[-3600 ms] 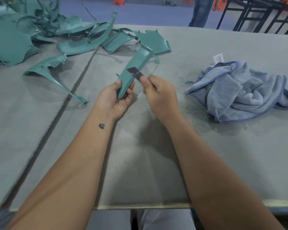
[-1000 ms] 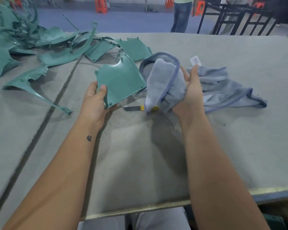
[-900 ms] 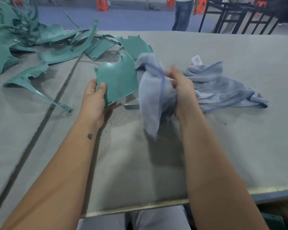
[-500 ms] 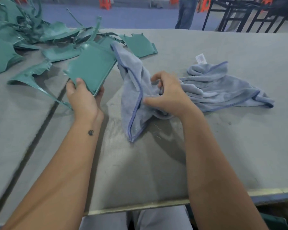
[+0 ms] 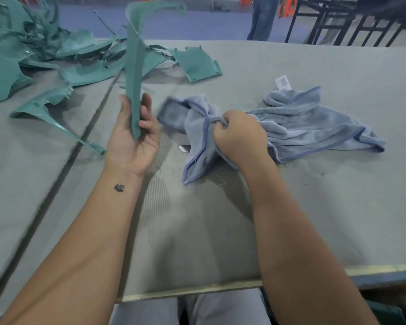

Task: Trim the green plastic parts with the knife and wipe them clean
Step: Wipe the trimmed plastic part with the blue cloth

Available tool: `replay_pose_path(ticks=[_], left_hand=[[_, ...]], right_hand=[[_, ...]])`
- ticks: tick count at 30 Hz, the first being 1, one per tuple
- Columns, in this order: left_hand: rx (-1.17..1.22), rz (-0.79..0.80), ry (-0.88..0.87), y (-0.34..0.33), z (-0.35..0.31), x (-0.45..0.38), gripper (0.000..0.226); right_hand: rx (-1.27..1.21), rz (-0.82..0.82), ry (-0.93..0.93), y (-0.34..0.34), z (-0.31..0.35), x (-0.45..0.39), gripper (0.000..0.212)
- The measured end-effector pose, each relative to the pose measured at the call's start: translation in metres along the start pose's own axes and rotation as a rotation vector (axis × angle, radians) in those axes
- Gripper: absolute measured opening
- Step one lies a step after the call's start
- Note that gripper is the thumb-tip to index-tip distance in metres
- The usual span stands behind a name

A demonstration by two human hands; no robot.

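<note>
1. Workshop floor, blue-grey; grey felt-covered bench [image 5: 314, 207] in the foreground, with a person standing [image 5: 263, 17] beyond its far edge beside black metal frames [image 5: 338, 22].
2. Left hand [image 5: 133, 137] grip: thumb and fingers closed round the lower end of a green plastic part [image 5: 133, 73], held edge-on, upright, above the bench.
3. Right hand [image 5: 238, 134] grip: fingers bunched tight on a fold of the blue cloth [image 5: 302, 127], which otherwise lies spread on the bench to the right.
4. Knife [image 5: 183, 148]: only the blade tip shows, on the bench, under the cloth's left edge.
5. Pile of green parts [image 5: 33, 57] lies at far left; one flat panel [image 5: 197, 64] sits apart, nearer centre.
</note>
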State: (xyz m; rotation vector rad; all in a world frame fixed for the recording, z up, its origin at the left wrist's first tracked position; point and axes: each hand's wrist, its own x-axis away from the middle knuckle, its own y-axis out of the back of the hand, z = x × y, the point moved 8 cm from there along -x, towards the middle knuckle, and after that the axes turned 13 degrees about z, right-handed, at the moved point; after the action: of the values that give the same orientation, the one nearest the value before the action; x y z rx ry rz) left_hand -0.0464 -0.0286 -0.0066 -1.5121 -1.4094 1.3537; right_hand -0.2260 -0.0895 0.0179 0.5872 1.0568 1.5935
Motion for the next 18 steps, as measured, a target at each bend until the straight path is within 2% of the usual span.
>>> replay_pose_path(ticks=[3, 6, 8, 11, 14, 16, 18], left_hand=[[-0.159, 0.011, 0.102, -0.004, 0.015, -0.001, 0.043], [-0.308, -0.006, 0.155, 0.0, 0.024, -0.002, 0.046], [-0.41, -0.008, 0.161, 0.003, 0.025, -0.003, 0.045], [-0.596, -0.092, 0.115, 0.011, 0.017, -0.004, 0.024], [-0.871, -0.226, 0.014, 0.017, -0.001, -0.004, 0.017], [-1.017, -0.293, -0.055, 0.016, -0.012, -0.001, 0.017], [-1.184, -0.328, -0.143, 0.011, -0.023, 0.003, 0.02]], right_hand=[[-0.096, 0.0, 0.002, -0.002, -0.001, 0.001, 0.034], [-0.33, 0.08, 0.007, -0.006, -0.008, -0.002, 0.041], [-0.479, 0.121, 0.02, -0.006, -0.011, -0.005, 0.037], [-0.655, 0.099, 0.013, -0.001, -0.015, -0.007, 0.035], [-0.944, -0.086, -0.024, 0.009, -0.027, -0.005, 0.03], [-1.042, -0.293, -0.119, 0.017, -0.044, 0.002, 0.035], [-1.039, -0.554, -0.192, 0.032, -0.059, 0.017, 0.038]])
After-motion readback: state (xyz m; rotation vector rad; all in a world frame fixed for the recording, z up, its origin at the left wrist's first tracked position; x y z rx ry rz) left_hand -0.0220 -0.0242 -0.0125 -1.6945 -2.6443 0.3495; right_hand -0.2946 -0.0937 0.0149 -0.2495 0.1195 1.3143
